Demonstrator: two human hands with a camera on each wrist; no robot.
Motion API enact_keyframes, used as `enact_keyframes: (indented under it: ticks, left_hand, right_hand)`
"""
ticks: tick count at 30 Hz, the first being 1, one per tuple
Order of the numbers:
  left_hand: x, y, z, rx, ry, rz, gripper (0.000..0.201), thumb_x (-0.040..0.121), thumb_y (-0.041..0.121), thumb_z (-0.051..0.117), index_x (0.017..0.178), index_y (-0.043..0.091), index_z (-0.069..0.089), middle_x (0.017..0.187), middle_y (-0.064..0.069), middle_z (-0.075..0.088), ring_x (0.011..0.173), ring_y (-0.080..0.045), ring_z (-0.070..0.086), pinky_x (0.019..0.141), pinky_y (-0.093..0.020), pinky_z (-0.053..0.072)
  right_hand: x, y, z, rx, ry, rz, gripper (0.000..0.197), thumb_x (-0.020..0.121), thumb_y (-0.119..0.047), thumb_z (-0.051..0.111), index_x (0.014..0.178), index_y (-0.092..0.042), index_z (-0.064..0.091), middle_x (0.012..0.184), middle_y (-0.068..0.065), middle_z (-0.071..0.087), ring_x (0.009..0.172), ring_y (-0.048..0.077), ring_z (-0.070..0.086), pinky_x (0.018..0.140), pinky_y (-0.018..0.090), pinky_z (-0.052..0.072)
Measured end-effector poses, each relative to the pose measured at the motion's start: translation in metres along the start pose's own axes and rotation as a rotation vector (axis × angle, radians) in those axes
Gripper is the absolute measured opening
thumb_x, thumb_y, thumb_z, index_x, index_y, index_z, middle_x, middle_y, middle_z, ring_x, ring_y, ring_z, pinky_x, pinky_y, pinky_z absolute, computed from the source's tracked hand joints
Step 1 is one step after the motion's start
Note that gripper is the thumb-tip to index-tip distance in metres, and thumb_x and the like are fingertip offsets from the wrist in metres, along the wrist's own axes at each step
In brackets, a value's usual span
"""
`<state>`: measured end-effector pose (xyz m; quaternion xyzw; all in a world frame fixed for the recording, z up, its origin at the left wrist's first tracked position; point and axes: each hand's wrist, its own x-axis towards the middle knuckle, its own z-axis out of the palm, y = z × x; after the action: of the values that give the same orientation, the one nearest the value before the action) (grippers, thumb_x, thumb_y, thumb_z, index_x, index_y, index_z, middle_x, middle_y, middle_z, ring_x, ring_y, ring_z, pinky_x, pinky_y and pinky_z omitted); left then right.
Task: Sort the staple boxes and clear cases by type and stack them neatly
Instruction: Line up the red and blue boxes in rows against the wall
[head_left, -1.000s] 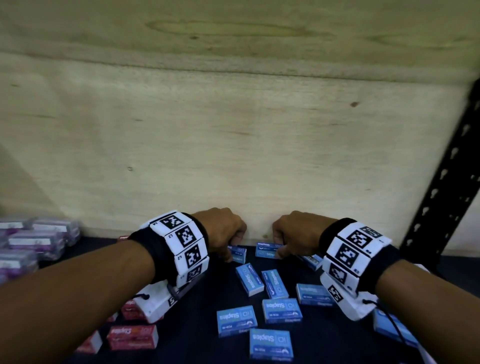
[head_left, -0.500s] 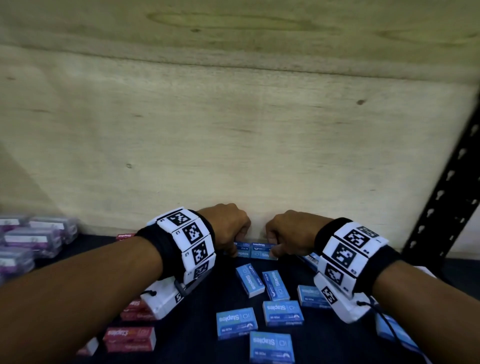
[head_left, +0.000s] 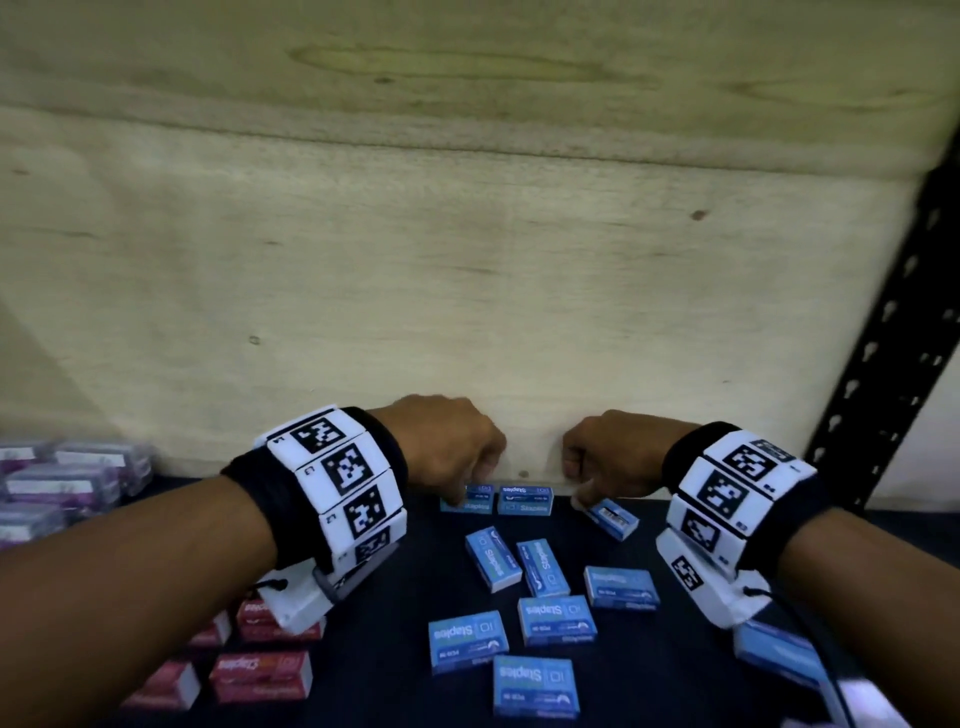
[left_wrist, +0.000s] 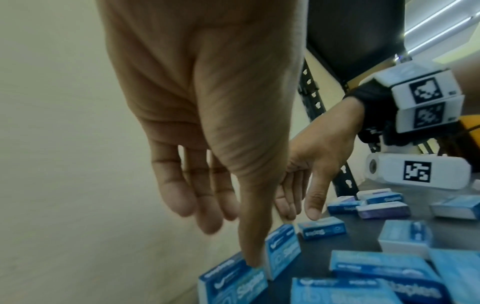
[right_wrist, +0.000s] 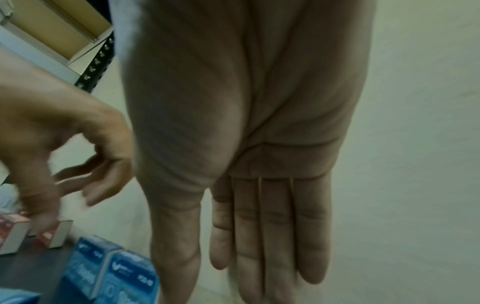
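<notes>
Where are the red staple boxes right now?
In the head view, the red staple boxes lie at the lower left of the dark shelf, under the left forearm and left of the scattered blue staple boxes.

Ten blue boxes (head_left: 555, 620), four red boxes (head_left: 261, 676)

At nine o'clock the clear cases (head_left: 62, 488) blur, labels unreadable. The left wrist band (head_left: 337, 488) hides several red staple boxes (head_left: 260, 675); the frame's edge cuts one blue box (head_left: 779, 649) at four o'clock.
</notes>
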<state>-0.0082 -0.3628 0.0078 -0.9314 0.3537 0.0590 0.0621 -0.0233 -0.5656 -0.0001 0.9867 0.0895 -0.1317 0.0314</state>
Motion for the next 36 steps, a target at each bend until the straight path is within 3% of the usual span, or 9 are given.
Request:
enact_keyframes:
  ticks: [4,8,11,14,18,21,27,31,36]
  left_hand:
    - [-0.005,0.016,0.006,-0.031,-0.188,0.150,0.047,0.082,0.024,0.077,0.126,0.031,0.061,0.093,0.009,0.057,0.081,-0.011,0.052,0.069,-0.025,0.040]
    - [-0.007,0.022,0.017,-0.030,-0.220,0.132,0.051,0.087,0.030,0.072,0.136,0.034,0.055,0.102,0.005,0.061,0.084,-0.012,0.049,0.076,-0.027,0.040]
    - [-0.010,0.022,0.019,-0.026,-0.231,0.099,0.045,0.089,0.036,0.069,0.133,0.031,0.057,0.100,0.006,0.057,0.084,-0.013,0.048,0.075,-0.027,0.039]
    - [-0.013,0.019,0.018,-0.028,-0.236,0.052,0.040,0.086,0.040,0.072,0.121,0.025,0.063,0.094,0.008,0.053,0.084,-0.014,0.051,0.070,-0.026,0.038]
    - [-0.017,0.012,0.019,-0.037,-0.241,0.004,0.037,0.080,0.042,0.077,0.107,0.022,0.061,0.108,0.000,0.063,0.093,-0.021,0.060,0.068,-0.029,0.043]
    - [-0.021,0.010,0.022,-0.071,-0.242,-0.020,0.039,0.079,0.039,0.079,0.105,0.020,0.058,0.099,0.001,0.062,0.083,-0.018,0.057,0.060,-0.026,0.041]
    - [-0.026,0.008,0.023,-0.154,-0.259,-0.065,0.037,0.085,0.031,0.075,0.117,0.022,0.059,0.106,0.005,0.062,0.088,-0.015,0.056,0.078,-0.030,0.047]
    - [-0.027,0.004,0.024,-0.134,-0.210,-0.080,0.030,0.088,0.031,0.071,0.114,0.021,0.061,0.102,0.004,0.061,0.085,-0.013,0.053,0.071,-0.025,0.042]
    - [-0.030,0.003,0.024,-0.094,-0.182,-0.099,0.027,0.093,0.035,0.063,0.115,0.022,0.054,0.092,0.006,0.050,0.083,-0.016,0.050,0.068,-0.027,0.036]
  right_hand:
    - [-0.010,0.009,0.000,-0.016,-0.012,0.055,0.036,0.088,-0.037,0.071,0.115,-0.014,0.064,0.107,0.001,0.064,0.093,0.021,0.059,0.078,0.027,0.042]
    - [-0.021,0.007,0.004,0.030,-0.028,0.056,0.031,0.087,-0.043,0.071,0.106,-0.019,0.067,0.095,-0.006,0.064,0.088,0.016,0.060,0.076,0.027,0.047]
    - [-0.027,-0.002,0.007,0.060,-0.103,0.023,0.041,0.086,-0.055,0.066,0.103,-0.017,0.069,0.097,-0.002,0.070,0.092,0.018,0.065,0.084,0.033,0.052]
    - [-0.032,-0.016,0.009,0.101,-0.138,-0.034,0.044,0.082,-0.057,0.069,0.108,-0.021,0.066,0.088,-0.010,0.064,0.083,0.012,0.060,0.078,0.030,0.047]
    - [-0.031,-0.034,0.012,0.097,-0.201,-0.122,0.061,0.079,-0.051,0.076,0.130,-0.027,0.055,0.108,-0.009,0.059,0.100,0.015,0.056,0.088,0.030,0.043]
    - [-0.028,-0.039,0.014,0.107,-0.219,-0.159,0.063,0.077,-0.046,0.080,0.133,-0.029,0.056,0.121,-0.008,0.062,0.101,0.013,0.056,0.092,0.031,0.044]
    - [-0.029,-0.041,0.014,0.151,-0.208,-0.170,0.056,0.076,-0.035,0.084,0.126,-0.028,0.060,0.106,-0.012,0.058,0.083,0.005,0.053,0.082,0.026,0.041]
    - [-0.030,-0.039,0.012,0.108,-0.211,-0.190,0.047,0.081,-0.036,0.079,0.125,-0.032,0.063,0.095,-0.018,0.055,0.089,0.006,0.053,0.084,0.028,0.042]
    - [-0.032,-0.032,0.006,0.061,-0.098,-0.190,0.024,0.088,-0.026,0.071,0.112,-0.029,0.065,0.078,-0.016,0.048,0.068,-0.001,0.044,0.064,0.022,0.037]
